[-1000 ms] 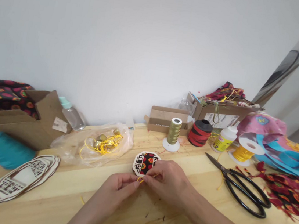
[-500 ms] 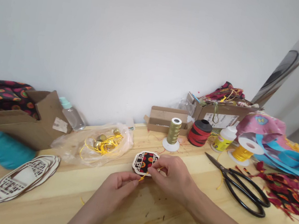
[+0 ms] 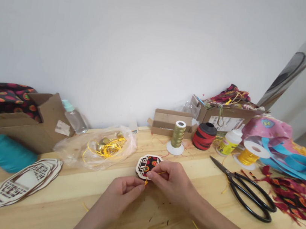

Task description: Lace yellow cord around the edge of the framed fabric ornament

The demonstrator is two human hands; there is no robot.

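A small wooden lattice ornament (image 3: 146, 164) with red-patterned black fabric in its middle lies on the wooden table (image 3: 131, 225). My right hand (image 3: 170, 179) rests against its near edge, fingers pinched on a thin yellow cord (image 3: 146, 182). My left hand (image 3: 123, 190) sits just below and to the left, thumb and fingers pinching the same cord's end. The cord trails back along my right forearm toward the table's near edge.
Black scissors (image 3: 247, 192) lie to the right. Spools of gold (image 3: 178, 134), red-black (image 3: 205, 135) and yellow (image 3: 248, 154) cord and a glue bottle (image 3: 229, 141) stand behind. A plastic bag of bells (image 3: 102, 147), wooden cut-outs (image 3: 25, 182), a teal spool (image 3: 2, 152) and cardboard boxes lie left.
My right hand has shifted slightly left along the ornament's edge and the cord between both hands has pulled shorter. The left hand has barely moved.
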